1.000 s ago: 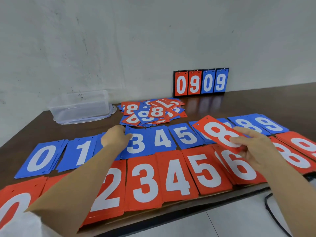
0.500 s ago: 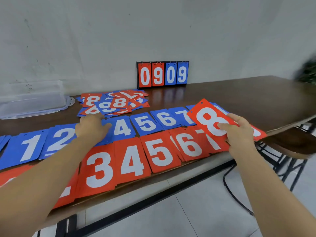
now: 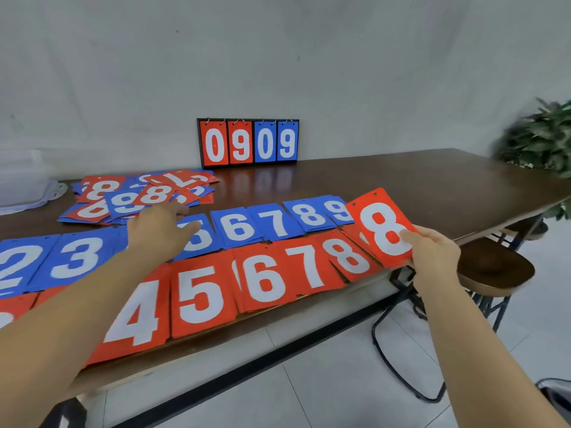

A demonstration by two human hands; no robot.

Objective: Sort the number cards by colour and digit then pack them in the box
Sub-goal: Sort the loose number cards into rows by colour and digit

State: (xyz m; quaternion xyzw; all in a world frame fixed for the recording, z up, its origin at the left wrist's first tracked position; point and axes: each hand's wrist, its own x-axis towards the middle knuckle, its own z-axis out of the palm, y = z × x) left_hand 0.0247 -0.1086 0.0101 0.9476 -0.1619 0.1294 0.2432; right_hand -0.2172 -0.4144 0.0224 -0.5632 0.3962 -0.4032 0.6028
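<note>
My right hand (image 3: 432,254) pinches a red 8 card (image 3: 383,227) by its lower corner, held tilted above the right end of the red row, just right of the red 8 pile (image 3: 347,256). My left hand (image 3: 160,230) reaches over the blue row with loosely bent fingers, covering the blue 4 and part of the blue 5 (image 3: 200,239), close to the unsorted pile (image 3: 136,199); it holds nothing that I can see. Blue piles 2 to 9 and red piles 4 to 8 lie in two rows. The clear plastic box (image 3: 24,193) sits at the far left, partly cut off.
A small flip scoreboard (image 3: 248,143) showing 0909 leans against the wall at the back. The wooden table (image 3: 401,183) ends at the right, where a stool (image 3: 494,270) stands under its corner. A green plant (image 3: 540,140) is at the far right.
The view has swung right, shifting the rows left. My right hand has carried the red 8 card to the right end of the red row. My left hand has slid right along the blue row.
</note>
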